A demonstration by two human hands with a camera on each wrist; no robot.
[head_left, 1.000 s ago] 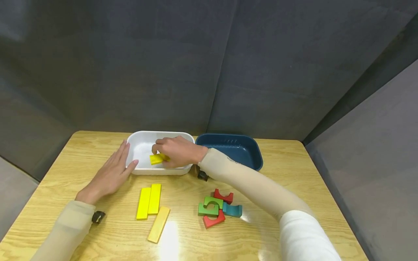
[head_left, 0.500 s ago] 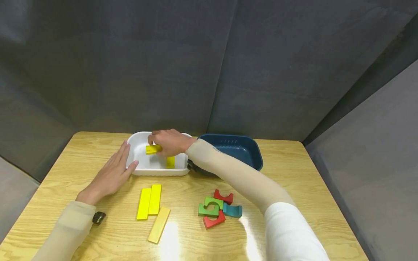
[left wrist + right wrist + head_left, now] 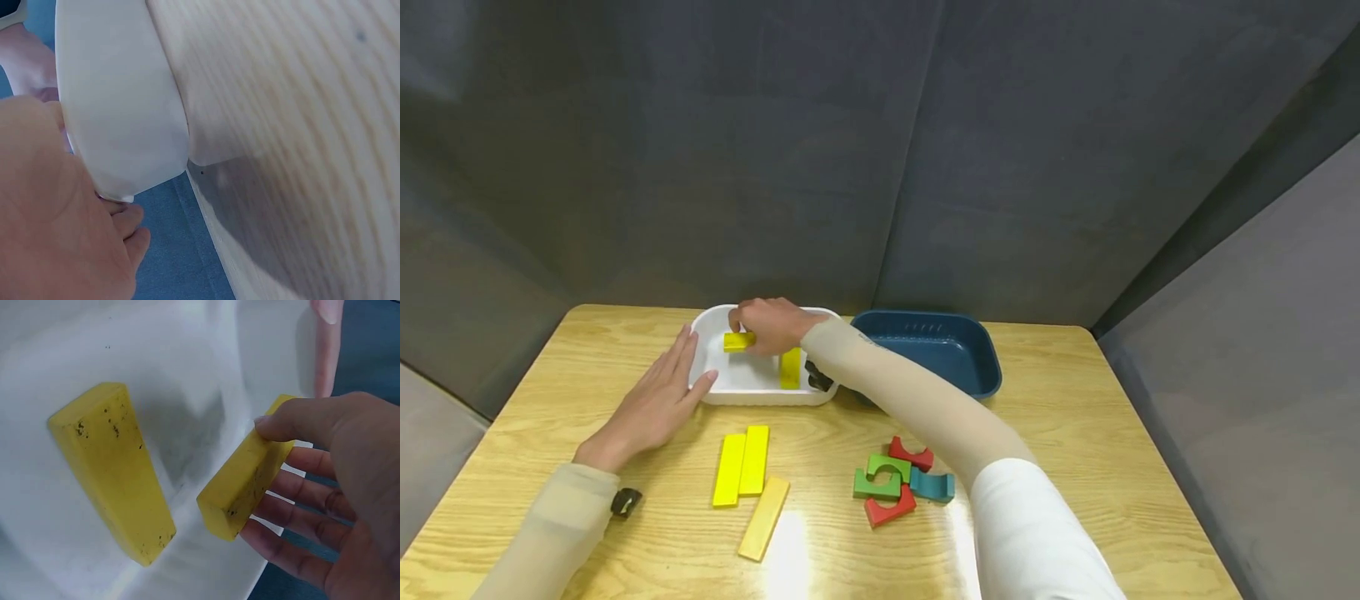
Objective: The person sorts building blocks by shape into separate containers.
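Observation:
My right hand pinches a yellow wooden block between thumb and fingers, inside the white basin. A second yellow block lies on the basin floor, to the right of the held one in the head view. My left hand rests along the basin's left end, fingers straight and thumb over the near rim. In the left wrist view the palm is beside the basin's outer wall.
Two yellow blocks and a paler plank lie in front of the basin. Right of them is a cluster of red, green and blue arched blocks. A dark blue basin stands right of the white one, partly behind my right arm.
My right hand has moved left and toward the back of the white basin with its yellow block, exposing the other block on the basin floor. My left hand has stayed put.

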